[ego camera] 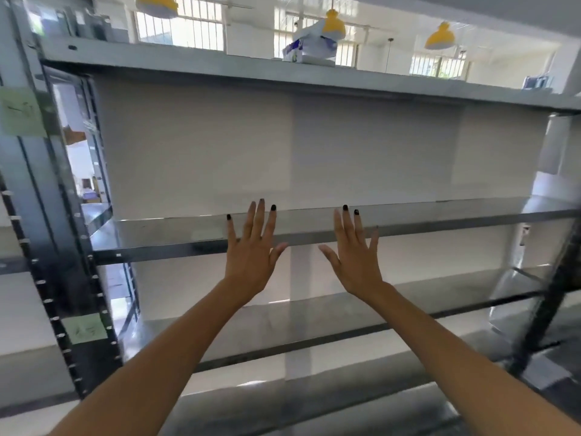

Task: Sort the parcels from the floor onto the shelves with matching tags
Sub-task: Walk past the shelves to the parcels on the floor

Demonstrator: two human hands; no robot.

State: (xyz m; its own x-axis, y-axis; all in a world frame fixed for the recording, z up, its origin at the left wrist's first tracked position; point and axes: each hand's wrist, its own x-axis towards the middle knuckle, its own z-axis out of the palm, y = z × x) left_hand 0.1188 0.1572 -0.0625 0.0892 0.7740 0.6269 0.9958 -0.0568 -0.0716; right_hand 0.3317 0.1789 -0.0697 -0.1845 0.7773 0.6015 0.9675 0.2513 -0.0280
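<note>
Both hands (pixel 301 253) empty, fingers spread | before middle shelf (pixel 440 212)

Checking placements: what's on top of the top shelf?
On the top shelf sits a white-and-purple parcel, with a bluish item at the far right. Its surface farther back is hidden by the front edge.

Handwriting on both green tags (pixel 22 112) (pixel 89 328) is too blurred to read.
</note>
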